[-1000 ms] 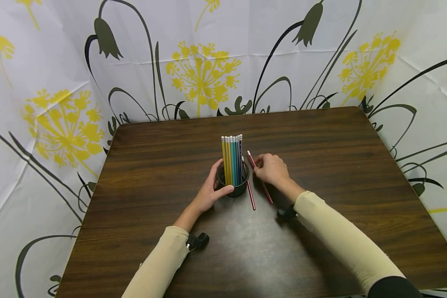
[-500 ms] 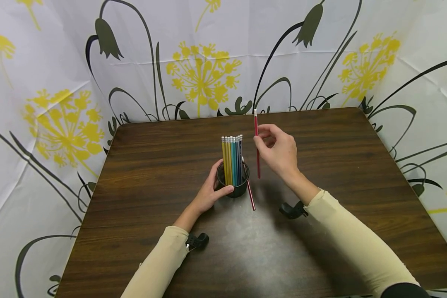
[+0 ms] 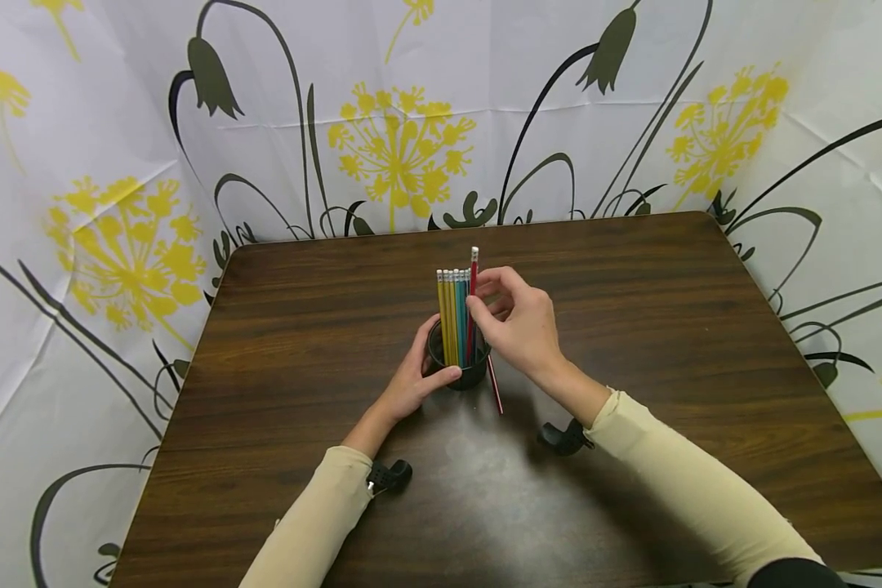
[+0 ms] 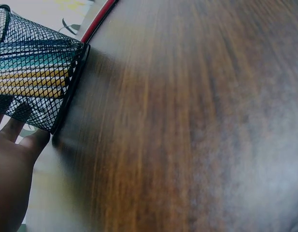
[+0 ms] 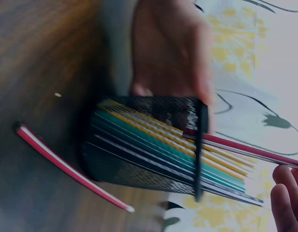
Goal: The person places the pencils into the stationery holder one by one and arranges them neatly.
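My left hand [image 3: 409,384] grips a black mesh pencil cup [image 3: 469,380] that stands upright on the table. Yellow pencils [image 3: 447,318] and teal pencils [image 3: 459,322] stand in it, with dark blue ones beside them. Between thumb and fingers my right hand [image 3: 522,322] pinches a red pencil [image 3: 474,269], eraser end up. In the right wrist view this red pencil [image 5: 250,151] has its lower end just inside the rim of the cup [image 5: 198,159]. Another red pencil [image 3: 496,388] lies on the table, right beside the cup, partly hidden behind it.
The dark wood table [image 3: 301,327] reaches back to a white flowered cloth [image 3: 265,155]. Each wrist wears a black camera band, such as the left band [image 3: 389,475]. A tiny pale speck [image 5: 57,94] lies on the table in the right wrist view.
My right hand has lifted one red pencil off the table, turned it upright and carried it left to the cup's mouth. The left hand and cup have stayed put.
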### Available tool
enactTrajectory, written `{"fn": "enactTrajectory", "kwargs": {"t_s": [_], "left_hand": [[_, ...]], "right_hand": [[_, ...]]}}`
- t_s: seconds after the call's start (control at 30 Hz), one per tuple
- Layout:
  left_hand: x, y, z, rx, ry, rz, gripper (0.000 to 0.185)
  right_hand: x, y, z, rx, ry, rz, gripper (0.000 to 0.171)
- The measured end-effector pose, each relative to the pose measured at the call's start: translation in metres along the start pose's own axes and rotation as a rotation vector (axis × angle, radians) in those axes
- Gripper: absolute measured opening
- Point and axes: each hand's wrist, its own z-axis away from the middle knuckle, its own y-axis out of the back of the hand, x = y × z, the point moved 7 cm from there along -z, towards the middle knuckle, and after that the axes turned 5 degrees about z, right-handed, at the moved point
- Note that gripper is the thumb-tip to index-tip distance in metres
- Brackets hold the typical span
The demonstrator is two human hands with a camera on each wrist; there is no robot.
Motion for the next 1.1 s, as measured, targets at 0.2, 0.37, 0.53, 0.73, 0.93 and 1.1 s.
{"fn": "enactTrajectory", "kwargs": {"t_s": [0.2,0.37,0.53,0.73,0.93,1.1], "left_hand": [[0.004,-0.001,0.001,-0.005,-0.012,0.013,0.08],[0.002,-0.001,0.001,-0.003,-0.002,0.003,0.08],[0.001,-0.001,0.0,0.001,0.008,-0.006,0.08],[0.0,-0.001,0.0,0.005,0.01,0.0,0.08],[0.0,-0.001,0.0,0.001,0.0,0.005,0.08],[0.0,-0.001,0.0,0.0,0.0,-0.002,0.08]], "right_hand": [[0.007,-0.014,0.013,-0.069,-0.039,-0.015,0.022],[0.012,-0.019,0.018,-0.095,-0.057,-0.007,0.02],[0.019,-0.024,0.02,-0.11,-0.088,0.028,0.019],[0.025,-0.028,0.022,-0.113,-0.122,0.085,0.017],[0.03,-0.03,0.022,-0.096,-0.151,0.109,0.016],[0.034,-0.031,0.022,-0.079,-0.174,0.117,0.015]]}}
